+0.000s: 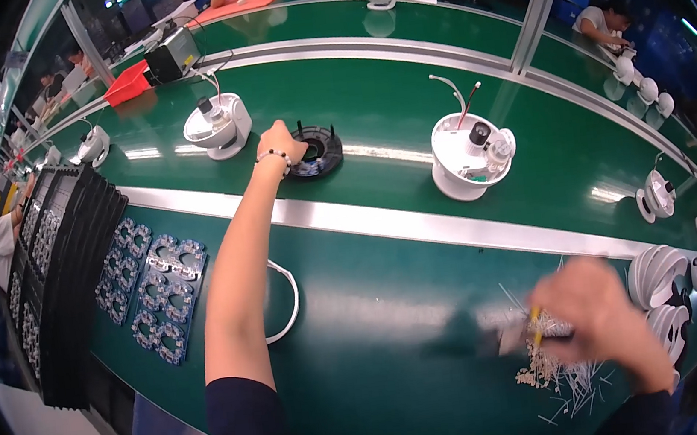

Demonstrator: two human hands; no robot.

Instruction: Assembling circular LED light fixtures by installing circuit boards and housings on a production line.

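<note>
My left hand (280, 144) reaches far out over the green conveyor belt, its fingers closed on the left edge of a black round housing part (318, 159) with upright posts. My right hand (586, 306) is smeared by motion at the right of the bench. It is closed around a thin tool with a yellow handle (536, 325), whose kind I cannot make out. Below and beside that hand lie a heap of small beige pieces (536, 370) and scattered thin white strips (576, 389).
Two white camera housings (216, 123) (464, 161) with open tops and wires stand on the belt. Blue circuit boards (170, 294) lie at left beside stacked black trays (71, 275). A white cable (296, 296) curves near my left forearm. White curved shells (658, 277) sit at right. Other people work nearby.
</note>
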